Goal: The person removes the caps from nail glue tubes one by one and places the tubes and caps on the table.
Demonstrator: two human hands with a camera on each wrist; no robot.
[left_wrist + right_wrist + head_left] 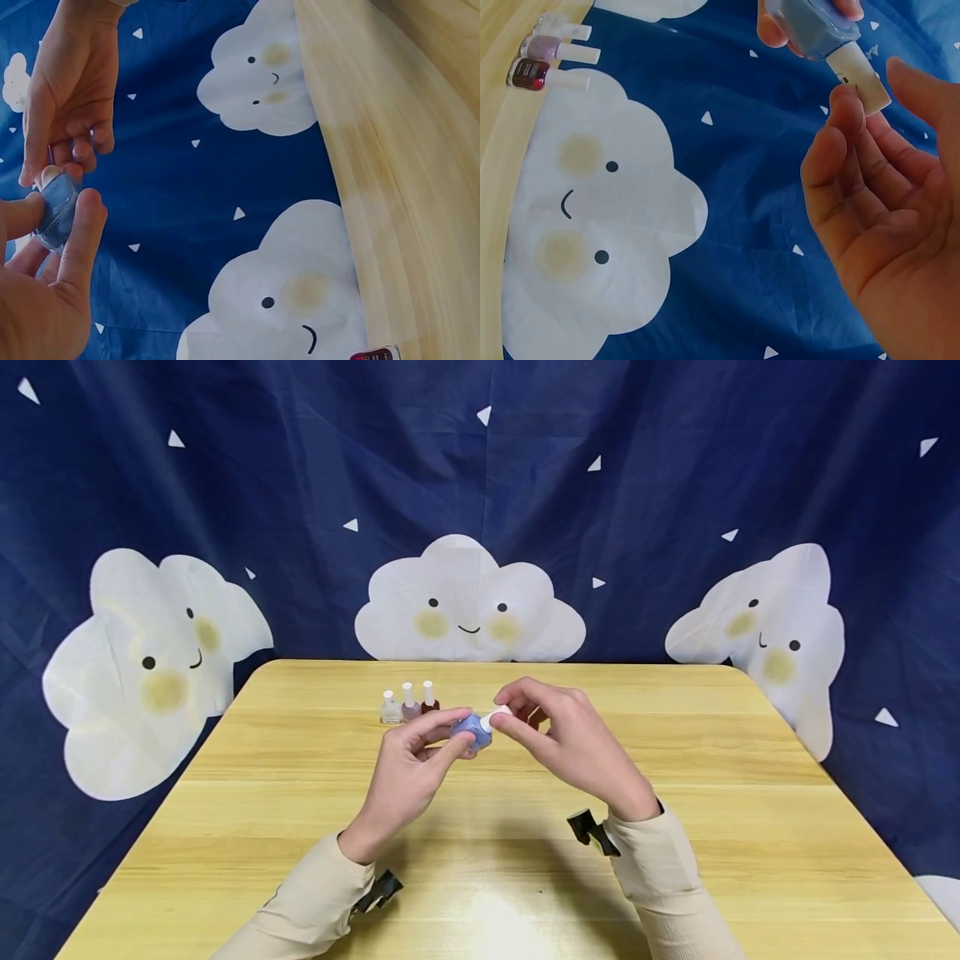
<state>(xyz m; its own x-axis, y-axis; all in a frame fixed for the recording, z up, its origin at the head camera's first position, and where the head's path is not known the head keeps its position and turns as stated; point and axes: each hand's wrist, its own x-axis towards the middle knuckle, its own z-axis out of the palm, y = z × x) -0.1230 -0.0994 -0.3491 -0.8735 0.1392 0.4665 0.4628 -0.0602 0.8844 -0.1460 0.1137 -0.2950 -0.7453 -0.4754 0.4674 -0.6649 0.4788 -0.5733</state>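
Observation:
A nail polish bottle (472,732) of blue polish is held up over the table, tilted, its white cap (860,78) towards the right. My left hand (411,774) grips the glass body between thumb and fingers. At the cap is my right hand (573,739), its curled fingers and thumb around it. In the right wrist view a fingertip touches the cap's side, and the thumb lies close to its other side. The cap sits on the bottle's neck. In the left wrist view the right hand's fingers partly hide the cap.
Three more nail polish bottles stand in a row on the table behind the left hand: a clear one (391,710), a pale purple one (410,708) and a dark red one (529,74). Beyond the wooden table (300,760) hangs a dark blue curtain (420,460) with white clouds.

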